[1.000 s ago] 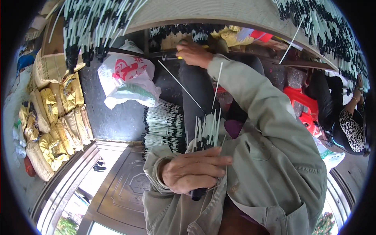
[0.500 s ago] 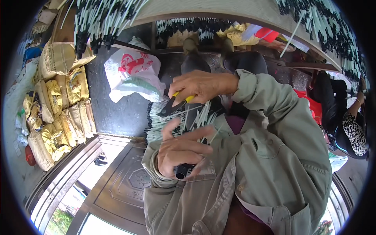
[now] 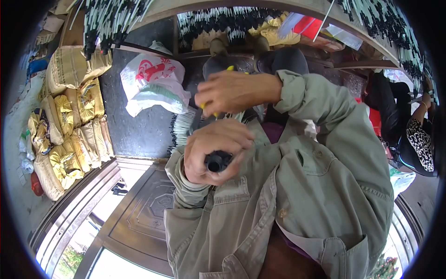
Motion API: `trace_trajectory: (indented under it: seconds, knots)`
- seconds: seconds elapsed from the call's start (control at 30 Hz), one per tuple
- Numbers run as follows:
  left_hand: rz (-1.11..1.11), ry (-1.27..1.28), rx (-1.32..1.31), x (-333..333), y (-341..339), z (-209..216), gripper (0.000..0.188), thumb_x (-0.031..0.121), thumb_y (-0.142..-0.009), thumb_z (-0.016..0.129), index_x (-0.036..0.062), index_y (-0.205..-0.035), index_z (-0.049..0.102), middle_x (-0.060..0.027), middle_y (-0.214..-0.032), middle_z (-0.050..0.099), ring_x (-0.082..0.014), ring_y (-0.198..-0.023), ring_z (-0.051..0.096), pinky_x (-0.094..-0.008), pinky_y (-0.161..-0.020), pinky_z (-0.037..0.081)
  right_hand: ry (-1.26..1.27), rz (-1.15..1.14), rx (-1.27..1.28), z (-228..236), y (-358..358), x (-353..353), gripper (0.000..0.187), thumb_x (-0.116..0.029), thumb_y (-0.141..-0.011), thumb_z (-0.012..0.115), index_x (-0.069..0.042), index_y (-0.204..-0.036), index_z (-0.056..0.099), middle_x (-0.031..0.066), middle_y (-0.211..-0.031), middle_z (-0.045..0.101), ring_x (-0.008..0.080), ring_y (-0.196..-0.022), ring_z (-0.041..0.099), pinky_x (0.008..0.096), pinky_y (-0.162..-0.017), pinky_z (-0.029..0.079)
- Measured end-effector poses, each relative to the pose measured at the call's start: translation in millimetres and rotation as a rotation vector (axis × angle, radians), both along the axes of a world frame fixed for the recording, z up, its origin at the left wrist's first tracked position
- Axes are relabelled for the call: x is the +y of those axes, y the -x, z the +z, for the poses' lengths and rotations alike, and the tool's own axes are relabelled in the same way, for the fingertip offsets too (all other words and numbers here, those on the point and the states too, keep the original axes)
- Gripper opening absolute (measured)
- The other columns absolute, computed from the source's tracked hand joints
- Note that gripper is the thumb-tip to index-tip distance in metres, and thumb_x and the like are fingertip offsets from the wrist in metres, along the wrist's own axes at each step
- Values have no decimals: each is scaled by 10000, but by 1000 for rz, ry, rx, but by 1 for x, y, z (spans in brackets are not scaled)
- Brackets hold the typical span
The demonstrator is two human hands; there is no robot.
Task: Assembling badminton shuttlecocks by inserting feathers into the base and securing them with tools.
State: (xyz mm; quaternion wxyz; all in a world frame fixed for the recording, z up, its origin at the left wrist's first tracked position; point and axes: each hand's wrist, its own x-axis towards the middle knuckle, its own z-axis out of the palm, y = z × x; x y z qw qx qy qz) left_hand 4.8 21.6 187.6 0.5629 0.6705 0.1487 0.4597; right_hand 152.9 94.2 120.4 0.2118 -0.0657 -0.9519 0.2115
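Note:
My left hand (image 3: pixel 217 139) is closed around a short black tubular part (image 3: pixel 214 162), its round open end turned up toward me. Just beyond it, my right hand (image 3: pixel 238 93) is curled round a pair of yellow-handled pliers (image 3: pixel 230 68); bits of yellow show past the knuckles and below the fingers, while the jaws are hidden. Beside my left sleeve, a stack of thin white sticks with black ends (image 3: pixel 182 128) lies near my lap. More pale sticks show between the two hands, partly covered.
A shelf edge (image 3: pixel 260 5) crosses the top, with many black-and-white sticks (image 3: pixel 116 18) hanging over it. A white plastic bag (image 3: pixel 155 86) with red print lies ahead left. Filled yellow sacks (image 3: pixel 69 139) are piled at far left. Another person (image 3: pixel 418 135) sits at right.
My left hand has moved up toward the right hand and closed more round the black part. The right hand has rotated, hiding the pliers' black jaws that showed before.

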Motion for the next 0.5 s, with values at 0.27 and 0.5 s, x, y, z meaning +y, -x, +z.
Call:
trace_trajectory:
  seconds: [0.27, 0.5]
  knots:
    - [382, -115, 79, 2, 2, -2, 270, -167, -681, 502, -18, -891, 420, -177, -748, 559, -263, -667, 572, -358, -621, 483, 1120, -728, 273, 45, -60, -60, 388, 17, -688, 519, -33, -1071, 560, 139, -990, 532, 297, -813, 548, 349, -702, 462]
    - [550, -136, 173, -7, -9, 8, 266, -138, -690, 563, -18, -894, 439, -151, -778, 584, -264, -741, 621, -325, -675, 493, 195, -729, 45, 114, -69, -89, 238, 96, -662, 591, 34, -891, 568, 176, -1085, 526, 277, -868, 558, 306, -713, 463]
